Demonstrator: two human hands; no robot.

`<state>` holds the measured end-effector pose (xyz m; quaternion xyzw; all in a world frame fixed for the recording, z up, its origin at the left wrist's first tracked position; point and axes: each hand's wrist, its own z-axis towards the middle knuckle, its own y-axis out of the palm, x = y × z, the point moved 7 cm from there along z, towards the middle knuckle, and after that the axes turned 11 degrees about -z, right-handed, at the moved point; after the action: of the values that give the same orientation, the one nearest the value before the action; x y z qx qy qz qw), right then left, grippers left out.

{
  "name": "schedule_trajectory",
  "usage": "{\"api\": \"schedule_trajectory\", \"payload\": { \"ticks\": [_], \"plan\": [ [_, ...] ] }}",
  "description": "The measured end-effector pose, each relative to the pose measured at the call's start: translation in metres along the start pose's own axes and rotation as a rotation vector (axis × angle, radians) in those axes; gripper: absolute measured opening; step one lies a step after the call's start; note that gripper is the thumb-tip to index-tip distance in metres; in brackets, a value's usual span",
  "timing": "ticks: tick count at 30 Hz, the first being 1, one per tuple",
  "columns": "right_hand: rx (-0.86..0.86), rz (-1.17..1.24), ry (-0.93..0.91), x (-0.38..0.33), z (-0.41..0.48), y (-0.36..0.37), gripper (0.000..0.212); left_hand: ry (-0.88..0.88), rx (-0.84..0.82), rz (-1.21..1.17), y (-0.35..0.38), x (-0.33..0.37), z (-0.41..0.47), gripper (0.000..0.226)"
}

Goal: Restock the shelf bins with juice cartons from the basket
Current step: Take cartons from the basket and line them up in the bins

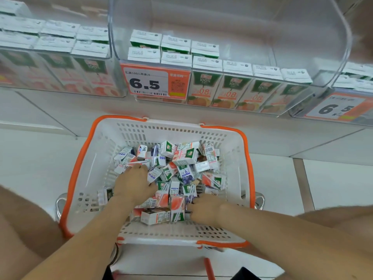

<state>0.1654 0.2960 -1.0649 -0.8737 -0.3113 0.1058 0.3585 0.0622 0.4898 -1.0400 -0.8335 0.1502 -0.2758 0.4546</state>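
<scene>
1. In the basket (141,134) on the floor, the juice cartons (184,156) lie in a loose heap, tipped every way, some with pink fruit fronts, some purple, many with a straw taped to the side.
2. Both hands are down among them. The left hand (135,183) lies palm-down on the pile with its fingers (139,168) dug in. The right hand (206,209) has its fingers curled against a purple carton at the near edge. For either hand I cannot tell whether the fingers have closed on a carton.
3. Above, the middle shelf bin (333,63) holds upright cartons (203,85) along its front, with bare space behind them on the right. The left bin (60,67) looks full.
4. Risks, as I judge them: the flavours are mixed, so a hasty grab could put a pink or purple carton into the orange row. A handful lifted at once could slip, and the straws could snag.
5. Writing: the price tag (147,81) reads "6.5", as does a second tag (333,108). The carton fronts show "100%" and "08". The smaller characters are too blurred to read.
</scene>
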Motion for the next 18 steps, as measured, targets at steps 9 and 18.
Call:
{"api": "schedule_trajectory", "payload": {
  "ticks": [9,18],
  "plan": [
    [0.083,-0.221,-0.037,-0.016,-0.004,0.005,0.034,-0.188,-0.031,-0.647,-0.013,0.002,-0.015,0.037],
    [0.051,0.409,0.304,0.054,-0.050,-0.020,0.040,-0.402,-0.368,-1.304,-0.013,0.013,-0.034,0.049]
  ]
}}
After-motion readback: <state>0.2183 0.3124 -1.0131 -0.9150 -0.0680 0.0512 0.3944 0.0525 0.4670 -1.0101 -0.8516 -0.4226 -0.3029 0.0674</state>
